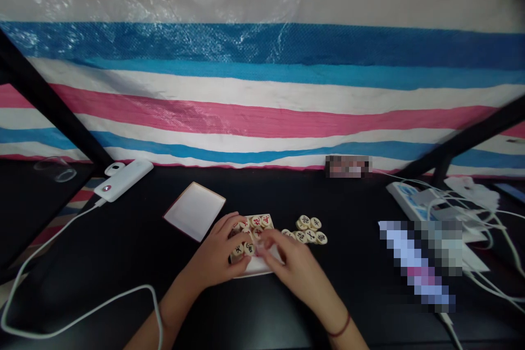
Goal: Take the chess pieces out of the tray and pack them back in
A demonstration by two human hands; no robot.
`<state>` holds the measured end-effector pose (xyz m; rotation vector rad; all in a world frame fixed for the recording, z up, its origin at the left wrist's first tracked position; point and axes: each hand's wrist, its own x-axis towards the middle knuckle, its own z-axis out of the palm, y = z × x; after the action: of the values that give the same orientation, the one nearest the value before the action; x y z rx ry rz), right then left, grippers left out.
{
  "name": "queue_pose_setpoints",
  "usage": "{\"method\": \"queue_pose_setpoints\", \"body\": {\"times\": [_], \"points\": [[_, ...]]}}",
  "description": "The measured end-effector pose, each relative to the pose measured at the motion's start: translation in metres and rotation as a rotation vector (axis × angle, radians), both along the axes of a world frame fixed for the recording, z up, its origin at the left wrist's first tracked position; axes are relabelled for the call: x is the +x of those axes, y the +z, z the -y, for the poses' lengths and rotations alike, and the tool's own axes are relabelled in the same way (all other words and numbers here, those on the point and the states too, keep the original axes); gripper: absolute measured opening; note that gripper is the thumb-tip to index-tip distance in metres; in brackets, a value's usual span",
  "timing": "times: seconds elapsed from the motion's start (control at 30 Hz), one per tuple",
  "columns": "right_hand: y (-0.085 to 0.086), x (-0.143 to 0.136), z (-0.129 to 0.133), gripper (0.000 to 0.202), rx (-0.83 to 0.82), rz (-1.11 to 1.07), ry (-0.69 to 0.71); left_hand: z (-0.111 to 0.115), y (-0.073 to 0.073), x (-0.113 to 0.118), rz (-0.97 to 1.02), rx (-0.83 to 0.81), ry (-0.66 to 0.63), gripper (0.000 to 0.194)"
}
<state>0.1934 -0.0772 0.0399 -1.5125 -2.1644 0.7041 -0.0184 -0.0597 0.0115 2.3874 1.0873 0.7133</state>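
Observation:
A shallow white box (259,267) lies on the black table, partly filled with round cream xiangqi pieces (256,221) marked in red or black characters. My left hand (223,246) is curled around the box's left end, its fingers over the pieces and the thumb near the front rim. Over the box's right part, my right hand (289,254) has its thumb and index finger brought together on a pale, blurred piece. To the right, several more xiangqi pieces (310,236) lie in a cluster on the table, some stacked. The right hand hides part of the box.
The box lid (194,211) lies inside-up behind my left hand. A white power bank (125,180) with a looping cable (82,324) is at left. A power strip (406,199) with tangled cables stands at right, near a pixelated object (416,262). A striped sheet (262,115) hangs behind.

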Motion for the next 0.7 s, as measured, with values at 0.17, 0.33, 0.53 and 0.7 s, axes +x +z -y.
{"method": "queue_pose_setpoints", "body": {"times": [0.17,0.33,0.53,0.7], "points": [[-0.002,0.057,-0.034,0.028,0.100,0.195,-0.310,0.001,-0.001,0.006,-0.036,0.041,0.018,0.034],[-0.009,0.078,-0.058,0.024,-0.080,0.388,-0.267,0.002,-0.003,0.010,-0.063,0.058,0.029,0.038],[-0.007,0.070,-0.067,0.025,-0.167,0.478,-0.227,0.002,0.001,0.008,-0.076,0.053,0.025,0.033],[-0.003,0.068,-0.072,0.024,-0.138,0.529,-0.235,0.005,0.004,0.010,-0.108,0.090,-0.047,0.022]]}}
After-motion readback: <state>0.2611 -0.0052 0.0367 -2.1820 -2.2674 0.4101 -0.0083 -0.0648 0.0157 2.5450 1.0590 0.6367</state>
